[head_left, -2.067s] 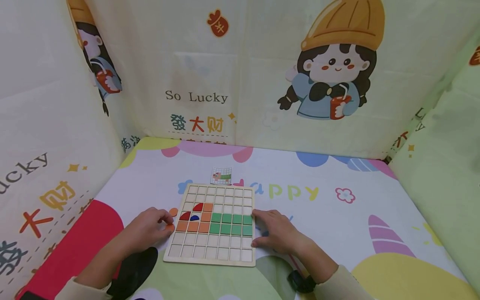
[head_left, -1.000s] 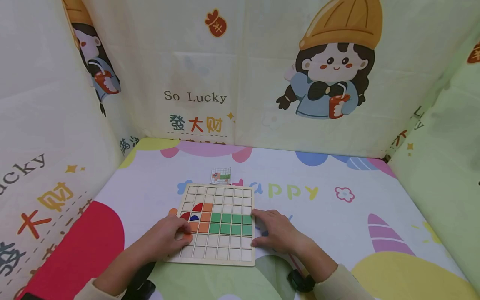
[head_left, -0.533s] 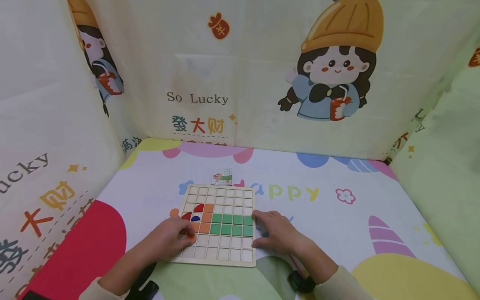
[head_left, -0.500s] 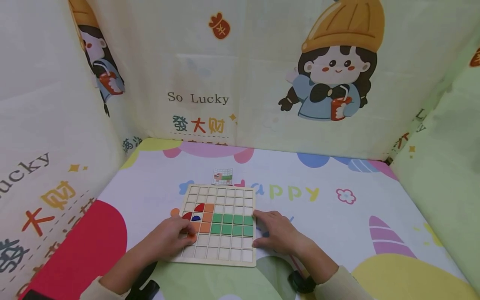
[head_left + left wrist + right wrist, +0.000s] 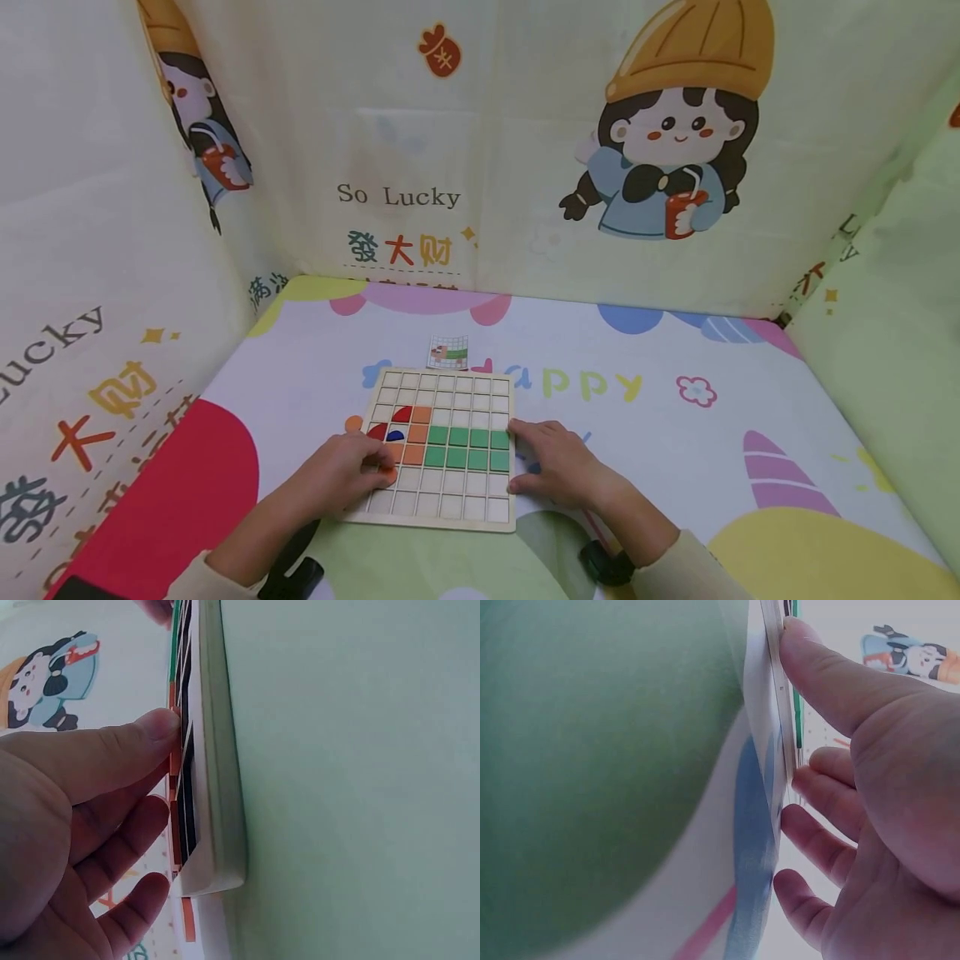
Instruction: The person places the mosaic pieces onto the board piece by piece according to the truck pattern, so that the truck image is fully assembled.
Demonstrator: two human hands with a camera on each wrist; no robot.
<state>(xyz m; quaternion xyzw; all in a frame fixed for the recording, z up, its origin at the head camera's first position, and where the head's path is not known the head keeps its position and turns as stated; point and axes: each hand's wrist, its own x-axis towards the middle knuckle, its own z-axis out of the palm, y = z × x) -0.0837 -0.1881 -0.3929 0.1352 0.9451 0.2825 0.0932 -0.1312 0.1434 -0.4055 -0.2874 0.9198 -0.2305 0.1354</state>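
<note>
A wooden grid board (image 5: 442, 506) lies flat in front of me in the head view. Green square tiles (image 5: 477, 438), orange square tiles (image 5: 417, 434), red quarter-round pieces (image 5: 403, 414) and a blue half-round piece (image 5: 395, 435) sit in its cells. Over the board's left side my left hand (image 5: 335, 475) pinches a small orange tile (image 5: 391, 475) with a rounded edge, just below the orange row. The left wrist view shows the thumb (image 5: 154, 727) pressed to the board's tile side. My right hand (image 5: 558, 462) touches the board's right edge with thumb and fingertips.
Beyond the board lies a small picture card (image 5: 448, 352) with a gridded pattern. A loose orange round piece (image 5: 353, 424) is left of the board. The patterned tablecloth (image 5: 637, 442) spreads around, and printed cloth walls (image 5: 517, 167) stand at the back and sides.
My left hand has moved right from beside the board to over its lower left cells, carrying the orange tile. In the last half second it barely shifts. The right hand keeps its place.
</note>
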